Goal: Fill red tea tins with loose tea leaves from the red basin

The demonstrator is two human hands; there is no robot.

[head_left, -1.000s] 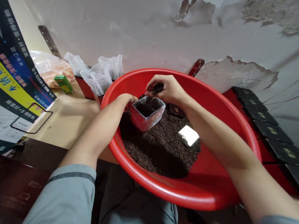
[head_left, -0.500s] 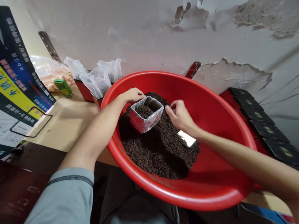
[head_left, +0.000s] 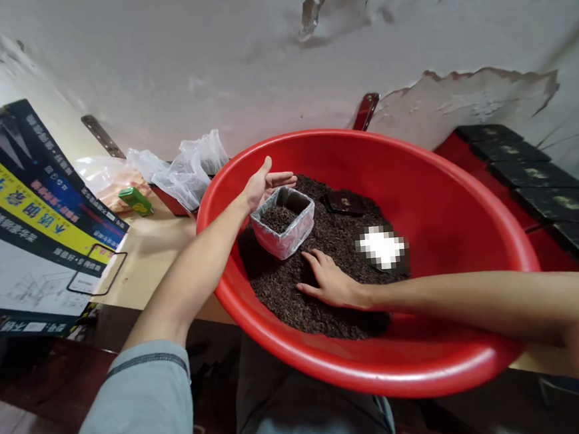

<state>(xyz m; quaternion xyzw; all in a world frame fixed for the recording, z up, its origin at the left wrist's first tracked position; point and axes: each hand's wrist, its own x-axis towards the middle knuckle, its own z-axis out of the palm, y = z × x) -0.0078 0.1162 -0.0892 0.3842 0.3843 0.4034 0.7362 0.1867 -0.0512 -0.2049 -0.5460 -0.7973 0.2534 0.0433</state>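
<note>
A big red basin holds a heap of dark loose tea leaves. A small square box lined with clear plastic stands tilted in the heap, partly filled with leaves. My left hand is open against the box's far side, thumb up and fingers spread. My right hand lies palm down on the leaves just in front of the box, fingers spread into the heap. A white blurred patch and a dark flat lid lie on the leaves.
Red boxes lined with plastic bags and a small green packet sit on the wooden table to the left. A printed cardboard box stands far left. Dark lids are stacked on the right. A peeling wall is behind.
My right hand came down from above the box and now rests spread on the leaves. My left hand opened at the box's far side. The view shifted downward.
</note>
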